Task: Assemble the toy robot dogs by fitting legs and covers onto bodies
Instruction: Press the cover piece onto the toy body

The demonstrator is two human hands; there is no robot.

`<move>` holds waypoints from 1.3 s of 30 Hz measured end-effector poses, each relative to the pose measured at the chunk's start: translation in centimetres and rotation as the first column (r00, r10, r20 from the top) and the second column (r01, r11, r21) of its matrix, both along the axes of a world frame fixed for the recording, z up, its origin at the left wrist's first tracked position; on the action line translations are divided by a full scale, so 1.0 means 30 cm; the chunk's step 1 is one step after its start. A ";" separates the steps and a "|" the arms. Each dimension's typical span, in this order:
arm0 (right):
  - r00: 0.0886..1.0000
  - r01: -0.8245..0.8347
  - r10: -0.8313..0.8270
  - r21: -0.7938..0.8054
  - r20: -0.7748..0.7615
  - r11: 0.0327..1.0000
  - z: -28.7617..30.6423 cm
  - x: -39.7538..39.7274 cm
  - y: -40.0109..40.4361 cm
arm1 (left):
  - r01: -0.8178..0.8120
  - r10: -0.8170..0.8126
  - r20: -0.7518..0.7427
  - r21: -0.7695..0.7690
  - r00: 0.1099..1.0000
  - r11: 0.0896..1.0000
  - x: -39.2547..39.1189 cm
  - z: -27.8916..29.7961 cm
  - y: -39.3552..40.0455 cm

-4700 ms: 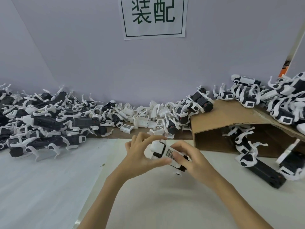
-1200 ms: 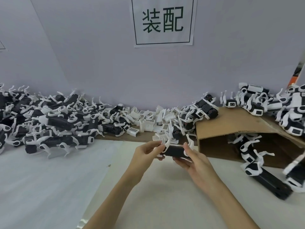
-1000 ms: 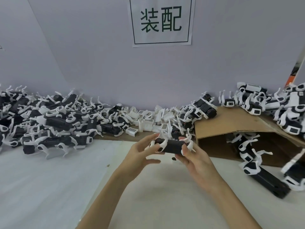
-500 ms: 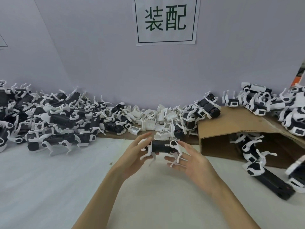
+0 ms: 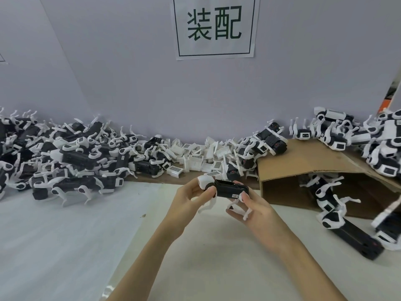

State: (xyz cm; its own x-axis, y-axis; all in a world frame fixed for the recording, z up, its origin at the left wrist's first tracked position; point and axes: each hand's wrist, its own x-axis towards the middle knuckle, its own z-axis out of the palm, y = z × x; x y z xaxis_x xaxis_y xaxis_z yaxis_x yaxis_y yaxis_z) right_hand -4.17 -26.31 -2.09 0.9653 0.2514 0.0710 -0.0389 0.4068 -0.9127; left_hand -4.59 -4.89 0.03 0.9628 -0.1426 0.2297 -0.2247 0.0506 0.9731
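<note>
While the left hand (image 5: pixel 188 197) pinches its white head and the right hand (image 5: pixel 252 206) curls fingers round its rear, the toy dog (image 5: pixel 225 189), now turned legs-down above the worktop (image 5: pixel 65 246), could lose a thin leg (image 5: pixel 206 206) if squeezed crookedly.

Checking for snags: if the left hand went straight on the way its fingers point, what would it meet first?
Likely the pile of white covers by the wall, past the toy dog that the left hand holds; depth is unclear.
</note>
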 end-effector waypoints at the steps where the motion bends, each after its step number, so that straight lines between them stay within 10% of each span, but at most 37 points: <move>1: 1.000 -0.013 0.013 -0.004 0.020 1.000 0.000 0.000 -0.001 | -0.006 0.006 0.015 0.006 1.000 1.000 -0.003 0.005 0.001; 7: 0.988 -0.054 0.079 -0.181 0.134 0.982 -0.005 -0.013 -0.012 | 0.010 -0.010 0.060 -0.016 0.998 1.000 -0.019 0.026 -0.012; 10: 0.916 0.235 -0.008 -0.521 0.402 0.821 -0.007 -0.036 0.039 | -0.111 0.093 0.177 0.097 0.980 0.989 -0.025 0.011 -0.039; 13: 0.798 0.487 -0.142 -0.487 0.585 0.725 -0.033 -0.035 0.081 | -0.127 0.089 0.248 0.143 0.965 0.982 -0.032 0.002 -0.061; 20: 0.722 0.589 -0.154 -0.483 0.675 0.648 -0.035 -0.027 0.061 | -0.053 0.045 0.135 0.056 0.990 0.997 -0.039 0.017 -0.067; 26: 0.936 0.202 -0.003 -0.529 0.352 0.824 -0.013 -0.027 0.046 | 0.022 -0.016 0.035 -0.169 0.999 0.985 -0.024 0.014 -0.024; 30: 0.897 0.371 -0.164 -0.498 0.410 0.784 -0.019 -0.031 0.049 | -0.123 0.126 0.101 -0.034 0.987 0.992 -0.032 0.010 -0.030; 34: 0.713 0.644 -0.179 -0.533 0.678 0.548 -0.049 -0.047 0.077 | -0.301 0.312 0.083 -0.118 0.947 0.946 -0.039 -0.009 -0.101; 39: 0.759 0.517 0.017 -0.620 0.651 0.590 -0.074 -0.073 0.132 | -0.478 0.475 -0.088 -0.301 0.875 0.825 -0.020 -0.007 -0.070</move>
